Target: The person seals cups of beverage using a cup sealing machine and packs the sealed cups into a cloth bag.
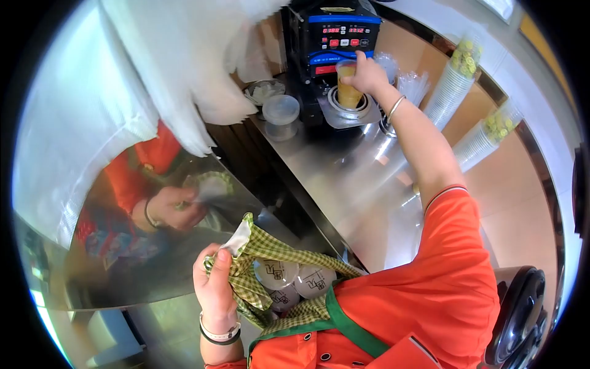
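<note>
My left hand is closed on the bunched edge of a green gingham apron, and a patch of white shows at the pinch. In the fold of the apron lie several round, translucent whitish pieces with black printed characters; their lower parts are hidden. My right hand reaches forward to a black and blue cup sealing machine with red digits. Its index finger points up at the lower edge of the button panel, and the thumb is beside a clear cup of yellow drink. That cup stands upright in the machine's round holder.
Two leaning stacks of clear cups stand along the wall at right. Lidded clear tubs sit left of the machine on the steel counter. White sheeting hangs at upper left. A black rounded appliance is at lower right.
</note>
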`<control>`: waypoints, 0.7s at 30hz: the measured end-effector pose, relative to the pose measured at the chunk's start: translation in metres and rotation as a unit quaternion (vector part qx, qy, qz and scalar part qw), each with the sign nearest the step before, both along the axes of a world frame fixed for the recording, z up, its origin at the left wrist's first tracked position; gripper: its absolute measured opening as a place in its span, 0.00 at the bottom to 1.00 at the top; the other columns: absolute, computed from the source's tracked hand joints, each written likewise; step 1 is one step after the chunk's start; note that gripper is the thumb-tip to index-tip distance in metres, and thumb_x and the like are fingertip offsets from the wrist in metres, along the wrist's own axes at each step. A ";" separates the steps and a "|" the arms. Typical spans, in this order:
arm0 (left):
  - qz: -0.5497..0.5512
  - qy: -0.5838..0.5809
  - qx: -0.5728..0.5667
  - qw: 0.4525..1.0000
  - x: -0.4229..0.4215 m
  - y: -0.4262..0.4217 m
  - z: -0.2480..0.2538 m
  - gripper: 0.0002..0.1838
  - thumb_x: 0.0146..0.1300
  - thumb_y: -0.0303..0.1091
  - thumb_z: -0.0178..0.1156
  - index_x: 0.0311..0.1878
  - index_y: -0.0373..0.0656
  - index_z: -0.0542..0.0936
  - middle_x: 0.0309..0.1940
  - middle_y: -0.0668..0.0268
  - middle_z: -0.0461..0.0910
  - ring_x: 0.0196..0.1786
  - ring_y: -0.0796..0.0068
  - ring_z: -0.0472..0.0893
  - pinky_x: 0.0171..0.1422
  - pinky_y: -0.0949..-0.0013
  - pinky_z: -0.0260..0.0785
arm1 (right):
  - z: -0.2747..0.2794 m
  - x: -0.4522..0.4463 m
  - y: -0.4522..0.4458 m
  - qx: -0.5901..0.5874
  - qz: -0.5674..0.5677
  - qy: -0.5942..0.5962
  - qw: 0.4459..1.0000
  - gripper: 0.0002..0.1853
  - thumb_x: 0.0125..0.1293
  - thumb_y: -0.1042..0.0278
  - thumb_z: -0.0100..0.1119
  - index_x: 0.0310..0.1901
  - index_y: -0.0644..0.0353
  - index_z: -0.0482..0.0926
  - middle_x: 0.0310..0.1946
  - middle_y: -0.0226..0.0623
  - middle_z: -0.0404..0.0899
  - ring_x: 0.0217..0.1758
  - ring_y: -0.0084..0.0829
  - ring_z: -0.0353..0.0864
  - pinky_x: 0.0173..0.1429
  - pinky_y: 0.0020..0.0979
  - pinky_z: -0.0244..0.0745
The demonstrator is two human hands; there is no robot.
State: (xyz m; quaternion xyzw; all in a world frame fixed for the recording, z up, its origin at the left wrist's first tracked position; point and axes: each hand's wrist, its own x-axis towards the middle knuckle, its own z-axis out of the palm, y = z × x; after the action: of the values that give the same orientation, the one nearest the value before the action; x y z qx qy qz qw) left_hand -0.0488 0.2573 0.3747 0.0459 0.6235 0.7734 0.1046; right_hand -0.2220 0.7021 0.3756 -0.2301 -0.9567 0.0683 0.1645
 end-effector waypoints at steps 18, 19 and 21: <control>0.033 0.019 -0.026 0.999 -0.004 -0.001 0.007 0.07 0.63 0.31 0.54 0.36 0.37 0.75 0.28 0.73 0.73 0.31 0.85 0.68 0.36 0.79 0.61 | -0.036 0.042 -0.025 0.035 0.179 0.175 0.967 0.34 0.50 0.54 0.63 0.56 0.64 0.66 0.52 0.51 0.71 0.57 0.48 0.69 0.61 0.37 0.64; 0.050 -0.003 -0.015 0.999 -0.005 -0.001 0.009 0.06 0.64 0.31 0.53 0.36 0.37 0.75 0.28 0.73 0.73 0.32 0.85 0.69 0.36 0.78 0.62 | -0.019 0.062 -0.049 0.005 0.233 0.245 0.941 0.27 0.53 0.59 0.61 0.53 0.64 0.70 0.51 0.50 0.72 0.56 0.49 0.70 0.60 0.36 0.64; -0.001 -0.016 0.009 1.000 -0.014 -0.009 0.008 0.07 0.65 0.32 0.53 0.37 0.38 0.76 0.28 0.75 0.73 0.32 0.87 0.69 0.37 0.80 0.62 | 0.017 0.113 -0.112 -0.027 0.300 0.295 0.907 0.18 0.55 0.69 0.58 0.48 0.65 0.73 0.48 0.47 0.74 0.53 0.48 0.72 0.58 0.36 0.65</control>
State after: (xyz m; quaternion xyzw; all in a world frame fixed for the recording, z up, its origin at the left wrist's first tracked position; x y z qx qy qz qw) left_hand -0.0625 0.2485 0.3826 0.0354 0.6145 0.7797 0.1149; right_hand -0.1086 0.5898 0.3928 0.0945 -0.8863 0.2050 0.4043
